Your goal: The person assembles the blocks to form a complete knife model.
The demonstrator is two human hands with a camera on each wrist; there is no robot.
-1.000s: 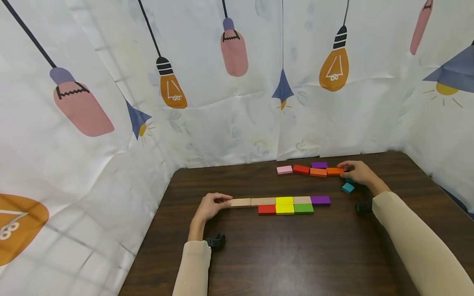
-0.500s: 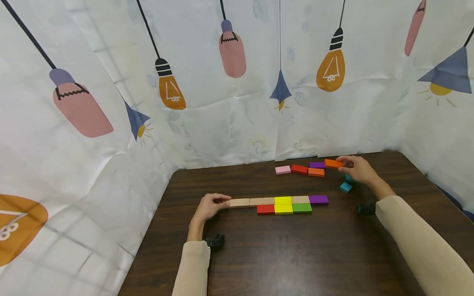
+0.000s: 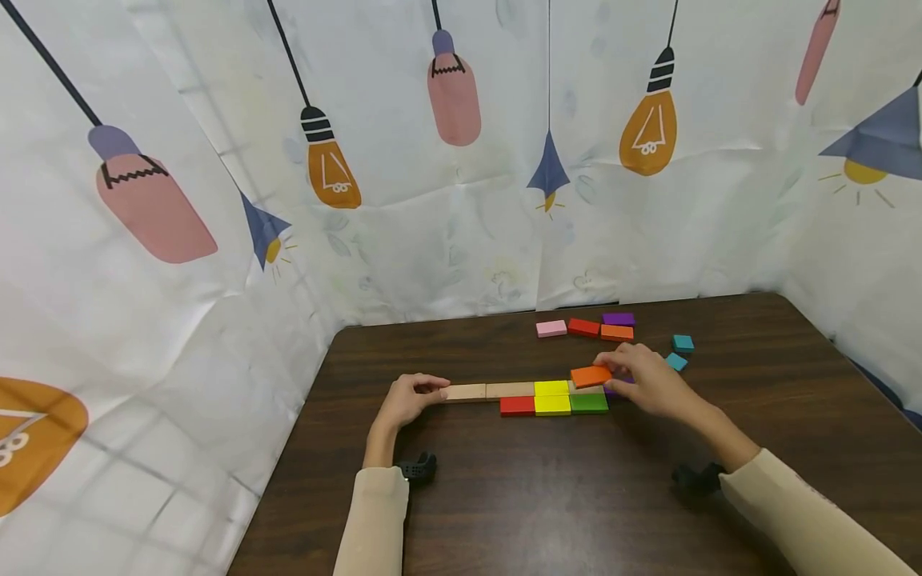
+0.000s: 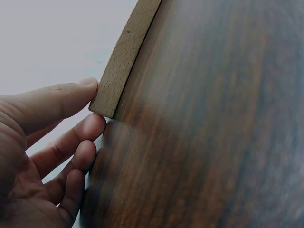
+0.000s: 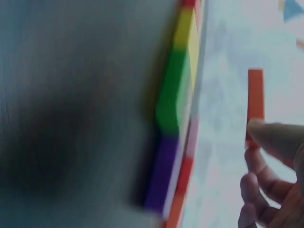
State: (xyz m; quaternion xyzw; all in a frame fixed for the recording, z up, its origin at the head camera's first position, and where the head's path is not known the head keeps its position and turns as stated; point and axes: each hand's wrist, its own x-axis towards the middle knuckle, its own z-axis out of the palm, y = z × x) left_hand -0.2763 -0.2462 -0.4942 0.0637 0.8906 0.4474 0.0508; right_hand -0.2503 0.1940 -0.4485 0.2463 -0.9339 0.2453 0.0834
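Above the row of blocks (image 3: 547, 398), your right hand (image 3: 644, 386) pinches the orange block (image 3: 591, 376); your left hand (image 3: 406, 398) pinches the wooden end block (image 3: 467, 392). Dropping it carelessly could knock the row crooked.

The right wrist view is smeared with motion blur, so block edges there run together. In the head view the right hand (image 3: 646, 386) covers most of the purple block (image 3: 613, 391), and the orange block (image 3: 591, 376) hides part of a plain wooden block beneath it.

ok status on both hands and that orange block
Right hand pinches flat orange wooden block, held above the coloured block row. Left hand steadies plain wooden block at row's end. Nothing in the way.
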